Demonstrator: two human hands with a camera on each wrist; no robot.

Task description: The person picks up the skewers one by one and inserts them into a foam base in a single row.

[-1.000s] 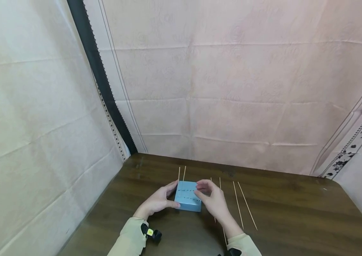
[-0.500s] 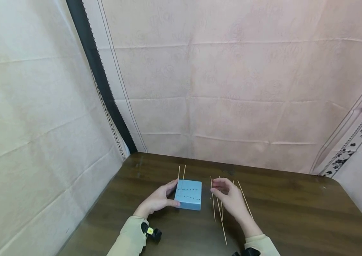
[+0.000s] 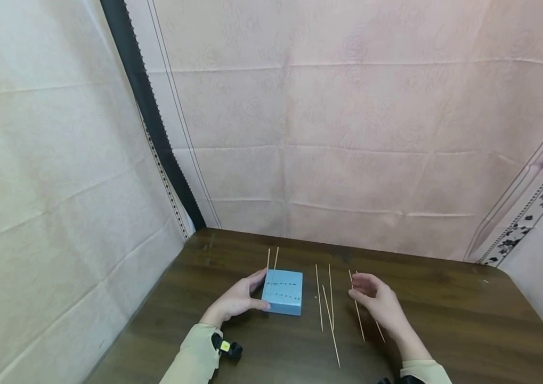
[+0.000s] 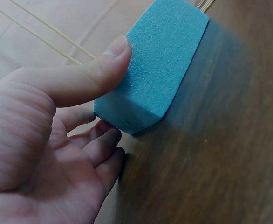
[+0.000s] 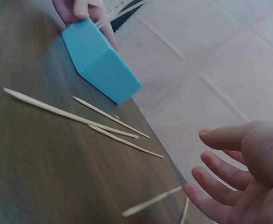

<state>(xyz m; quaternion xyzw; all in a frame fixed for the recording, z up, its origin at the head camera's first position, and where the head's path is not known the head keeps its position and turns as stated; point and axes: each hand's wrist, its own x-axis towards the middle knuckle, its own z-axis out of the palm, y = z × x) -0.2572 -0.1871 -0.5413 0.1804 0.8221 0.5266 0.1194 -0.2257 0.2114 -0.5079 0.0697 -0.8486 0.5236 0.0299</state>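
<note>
My left hand [image 3: 236, 301] holds a light blue foam block [image 3: 283, 290] by its left side, thumb at the near corner. In the left wrist view the thumb [image 4: 99, 72] presses one face and the fingers sit behind the edge. Rows of small dark holes mark the block's top. Two thin bamboo skewers [image 3: 276, 258] stand up from its far left part. My right hand [image 3: 380, 301] hovers over two loose skewers at the right, one of them a pale skewer [image 3: 359, 320]. Its fingers are relaxed and apart, with nothing between them in the right wrist view.
Between block and right hand, three more loose skewers lie on the dark wooden table [image 3: 261, 352], including a straight skewer [image 3: 319, 301]; two of them cross. Pale cloth [image 3: 348, 133] hangs behind the table, with another cloth [image 3: 60, 213] at the left.
My right hand has moved from beside the block to the right, past the three skewers and over the two rightmost ones. My left hand and the block have stayed put.
</note>
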